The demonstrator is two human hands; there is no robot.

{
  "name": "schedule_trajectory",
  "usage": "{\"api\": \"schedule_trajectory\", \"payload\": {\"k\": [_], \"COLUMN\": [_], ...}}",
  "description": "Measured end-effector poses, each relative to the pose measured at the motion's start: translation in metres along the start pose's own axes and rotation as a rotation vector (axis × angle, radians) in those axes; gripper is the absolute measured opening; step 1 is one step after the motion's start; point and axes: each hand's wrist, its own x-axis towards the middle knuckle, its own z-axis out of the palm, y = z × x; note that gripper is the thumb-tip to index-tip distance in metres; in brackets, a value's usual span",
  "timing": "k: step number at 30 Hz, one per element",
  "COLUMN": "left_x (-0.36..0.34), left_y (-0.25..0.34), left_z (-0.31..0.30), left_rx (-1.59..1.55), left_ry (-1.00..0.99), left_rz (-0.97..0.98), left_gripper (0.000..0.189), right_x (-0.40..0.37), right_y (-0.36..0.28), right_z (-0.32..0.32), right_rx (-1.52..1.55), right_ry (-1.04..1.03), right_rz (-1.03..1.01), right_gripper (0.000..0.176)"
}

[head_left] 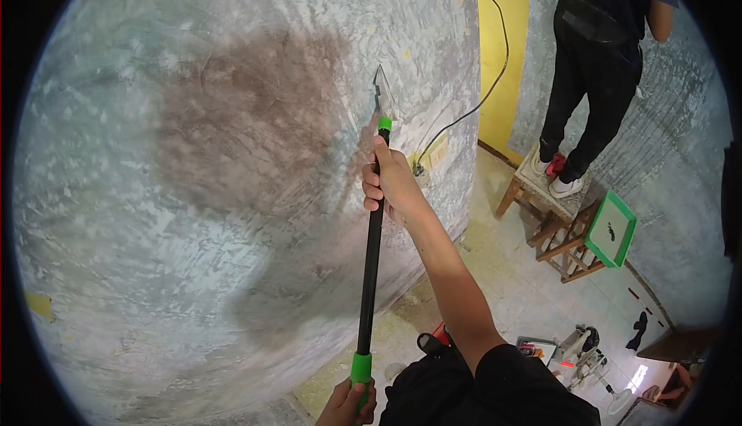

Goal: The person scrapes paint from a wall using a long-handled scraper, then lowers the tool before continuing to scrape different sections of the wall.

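My right hand (393, 182) is closed around the upper part of the black pole of a long-handled scraper (372, 271). Lower down, my left hand (348, 404) grips the green collar near the bottom of the view. At the top end, past a green ring, the thin metal blade (383, 93) lies close over the wall (255, 287), its tip pointing up. The wall has patchy grey-white plaster with a large brownish area left of the blade.
A black cable (495, 78) hangs to a wall socket (434, 154). At right, a person (591, 78) stands on a wooden stool (533, 194). A green tray (612, 229) leans on another stool (568, 260). Tools (580, 352) lie on the tiled floor.
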Motion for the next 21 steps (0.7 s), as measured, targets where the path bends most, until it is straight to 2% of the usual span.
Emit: {"api": "schedule_trajectory", "payload": {"k": [12,15,18,21], "left_x": [0.001,-0.004,0.001,0.016], "left_y": [0.006,0.014,0.019,0.017], "left_z": [-0.006,0.0,-0.001,-0.006], "left_rx": [0.004,-0.057,-0.153,-0.166], "left_ry": [-0.093,-0.068,-0.157,-0.212], "left_rz": [0.035,-0.072,-0.086,-0.118], "left_gripper": [0.043,0.043,0.037,0.04], "right_x": [0.002,0.001,0.005,0.018], "right_y": [-0.007,-0.008,-0.013,-0.017], "right_z": [0.001,0.0,-0.004,-0.018], "right_rx": [-0.083,-0.102,-0.123,-0.133], "right_ry": [0.016,0.02,0.024,0.034], "right_rz": [0.039,0.025,0.017,0.003], "right_gripper": [0.036,0.036,0.035,0.035]}}
